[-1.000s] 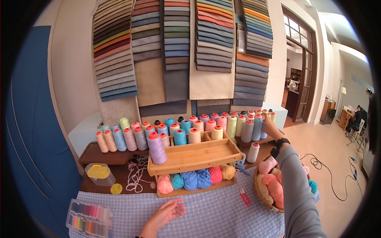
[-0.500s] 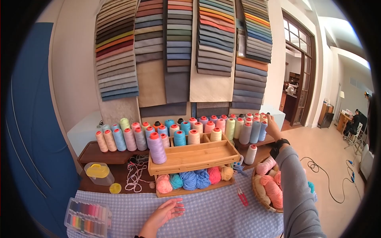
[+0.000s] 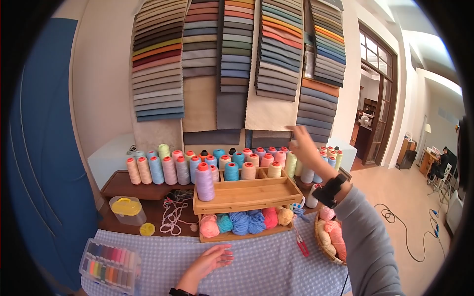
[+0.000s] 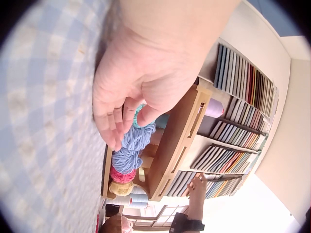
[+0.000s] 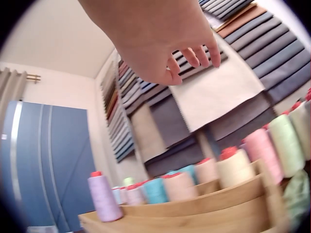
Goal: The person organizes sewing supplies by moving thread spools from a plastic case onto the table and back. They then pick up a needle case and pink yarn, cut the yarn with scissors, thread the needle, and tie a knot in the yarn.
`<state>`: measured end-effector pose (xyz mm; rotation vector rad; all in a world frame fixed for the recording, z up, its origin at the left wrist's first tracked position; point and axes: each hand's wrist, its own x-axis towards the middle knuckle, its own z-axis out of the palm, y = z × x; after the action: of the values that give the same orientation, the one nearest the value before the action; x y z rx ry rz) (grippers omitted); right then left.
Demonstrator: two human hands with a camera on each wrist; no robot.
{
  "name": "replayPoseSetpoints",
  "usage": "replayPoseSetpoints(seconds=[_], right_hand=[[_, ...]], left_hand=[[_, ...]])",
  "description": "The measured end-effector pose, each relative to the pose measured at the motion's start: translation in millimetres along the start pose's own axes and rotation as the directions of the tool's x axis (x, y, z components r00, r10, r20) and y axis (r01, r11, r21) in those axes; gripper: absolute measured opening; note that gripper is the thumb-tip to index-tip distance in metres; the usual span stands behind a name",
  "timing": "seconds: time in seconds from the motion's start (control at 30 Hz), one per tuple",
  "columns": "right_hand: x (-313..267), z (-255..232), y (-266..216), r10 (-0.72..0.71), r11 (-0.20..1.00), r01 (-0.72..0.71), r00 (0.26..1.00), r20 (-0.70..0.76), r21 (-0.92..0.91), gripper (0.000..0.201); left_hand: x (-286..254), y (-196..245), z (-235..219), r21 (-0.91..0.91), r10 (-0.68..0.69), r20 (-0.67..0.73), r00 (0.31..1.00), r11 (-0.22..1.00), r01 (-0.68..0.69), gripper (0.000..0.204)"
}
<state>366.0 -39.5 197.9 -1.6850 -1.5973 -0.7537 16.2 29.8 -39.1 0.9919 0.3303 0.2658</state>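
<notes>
My right hand (image 3: 307, 148) is raised over the back rows of thread cones, its fingers loosely bent and holding nothing. Behind it hang fabric swatches (image 5: 218, 92), which the hand overlaps in the right wrist view. Below stands a wooden rack (image 3: 247, 190) with a lilac thread cone (image 3: 205, 182) upright on its left end. Blue, peach and cream cones sit in its back compartments. My left hand (image 3: 210, 260) rests on the checked cloth (image 3: 163, 256), fingers relaxed, nothing in it. Blue yarn balls (image 4: 131, 148) lie in the rack's lower shelf, just beyond those fingers.
To the right are a wicker basket of yarn (image 3: 323, 241), red-handled snips (image 3: 302, 246) and a white cone (image 3: 312, 197). On the left stand a yellow-lidded tub (image 3: 127, 209), tangled cord (image 3: 173, 219) and a clear case of thread spools (image 3: 109, 266).
My right hand has lifted from the cones at the far right and swung left and up, in front of the swatches. The left hand has stayed on the cloth. The head view has shifted slightly.
</notes>
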Motion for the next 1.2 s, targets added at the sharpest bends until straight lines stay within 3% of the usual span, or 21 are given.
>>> replayPoseSetpoints(seconds=[0.07,0.2,0.3,0.4,0.43,0.47,0.53,0.67,0.73,0.77,0.8,0.87,0.93,1.0,1.13,1.2], right_hand=[[5.6,12.7,-46.8,-0.113,0.991,0.098,0.979,0.168,0.094,0.047],[4.4,56.2,-117.7,-0.308,0.909,0.234,0.935,0.179,0.345,0.048],[3.1,83.8,-146.3,-0.365,0.907,0.3,0.91,0.196,0.297,0.047],[-2.9,107.4,-157.6,-0.293,0.927,0.196,0.911,0.289,0.319,0.046],[-5.2,113.6,-159.1,-0.265,0.924,0.175,0.933,0.242,0.34,0.044],[-4.8,112.8,-160.8,-0.267,0.924,0.176,0.933,0.243,0.34,0.044],[-4.4,109.3,-161.5,-0.157,0.919,0.022,0.937,0.313,0.394,0.043],[-6.0,87.0,-146.7,-0.109,0.948,-0.013,0.925,0.363,0.317,0.039],[-7.0,64.1,-135.8,-0.073,0.909,0.048,0.996,0.044,0.414,0.035],[-4.9,54.0,-126.6,0.035,0.906,-0.018,0.999,-0.032,0.424,0.033],[-1.7,43.0,-114.9,0.144,0.894,-0.084,0.984,-0.106,0.44,0.031],[3.3,28.6,-67.2,0.109,0.941,0.017,0.93,-0.351,0.338,0.031],[1.2,-2.0,-33.9,0.157,0.962,-0.023,0.865,-0.477,0.273,0.03],[-2.8,-28.6,9.5,0.105,0.994,-0.059,0.784,-0.611,0.095,0.029],[-31.5,-68.4,85.7,0.169,0.946,-0.309,0.732,-0.66,-0.1,0.026],[-54.9,-77.7,126.2,0.307,0.902,-0.428,0.74,-0.598,-0.065,0.026]], left_hand=[[0.6,-0.8,-0.9,0.011,0.002,-0.011,1.0,1.0,-0.002,0.035],[1.5,-2.4,-2.2,0.01,0.003,-0.003,1.0,1.0,-0.003,0.033],[1.5,-2.6,-2.2,0.008,0.001,-0.003,1.0,1.0,-0.001,0.033],[3.2,-4.7,-4.9,0.003,0.008,-0.001,1.0,1.0,-0.008,0.032],[3.4,-5.7,-5.3,-0.001,0.01,0.007,1.0,1.0,-0.01,0.032],[3.0,-5.6,-5.0,-0.003,0.011,0.007,1.0,1.0,-0.011,0.032],[3.6,-4.6,-3.2,0.015,0.004,0.001,1.0,1.0,-0.004,0.033],[1.6,-2.9,-1.6,0.017,0.009,0.011,1.0,1.0,-0.009,0.034],[2.4,-3.0,-0.3,0.037,0.014,0.001,1.0,0.999,-0.014,0.035],[3.1,-3.3,-0.8,0.036,0.011,0.008,1.0,0.999,-0.011,0.035],[3.5,-3.5,-2.1,0.022,0.009,0.011,1.0,1.0,-0.009,0.036],[3.1,-3.3,-2.7,0.014,0.0,0.017,1.0,1.0,0.0,0.036],[2.5,-2.4,-0.6,0.041,0.015,0.0,1.0,0.999,-0.015,0.038],[3.5,-4.7,-3.9,0.023,0.02,0.019,1.0,1.0,-0.02,0.038],[2.5,-2.2,-1.2,0.02,0.011,0.003,1.0,1.0,-0.011,0.038],[2.5,-2.7,-1.3,0.03,0.013,0.0,1.0,0.999,-0.013,0.038]])
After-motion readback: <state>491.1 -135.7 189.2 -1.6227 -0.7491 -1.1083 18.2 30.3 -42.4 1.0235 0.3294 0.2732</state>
